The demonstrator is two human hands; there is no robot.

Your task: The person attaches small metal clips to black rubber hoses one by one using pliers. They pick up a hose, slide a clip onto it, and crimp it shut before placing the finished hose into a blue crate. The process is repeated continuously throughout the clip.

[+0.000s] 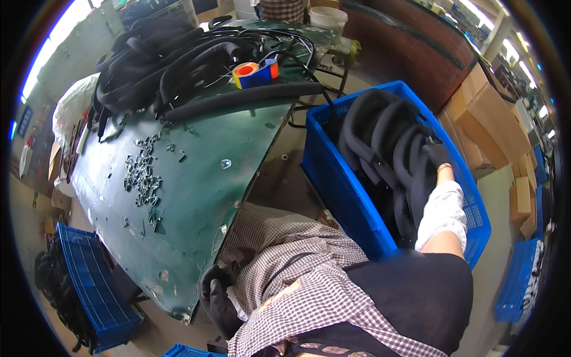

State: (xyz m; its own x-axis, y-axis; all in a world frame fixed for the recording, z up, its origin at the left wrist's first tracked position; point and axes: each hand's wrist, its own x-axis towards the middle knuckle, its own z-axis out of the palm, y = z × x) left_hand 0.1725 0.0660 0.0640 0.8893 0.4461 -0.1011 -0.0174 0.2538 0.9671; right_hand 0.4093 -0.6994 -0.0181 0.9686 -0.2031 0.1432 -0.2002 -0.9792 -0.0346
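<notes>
The green tabletop (pixel 202 184) carries a heap of black padded tubes (pixel 143 65) at its far end. One straight tube (pixel 244 98) lies crosswise before the heap. Small clip-like pieces (pixel 141 172) are scattered left of centre; their exact form is hard to resolve.

Around centre, a flat green table (pixel 208 190) spans eight to twelve o'clock, bearing a heap of black foam tubes (pixel 157 68) at eleven and small grey clips (pixel 141 172) at nine. At three, a blue rectangular plastic crate (pixel 342 184) holds bent black foam tubes (pixel 383 134); brown cardboard boxes (pixel 491 113) stand beyond.
</notes>
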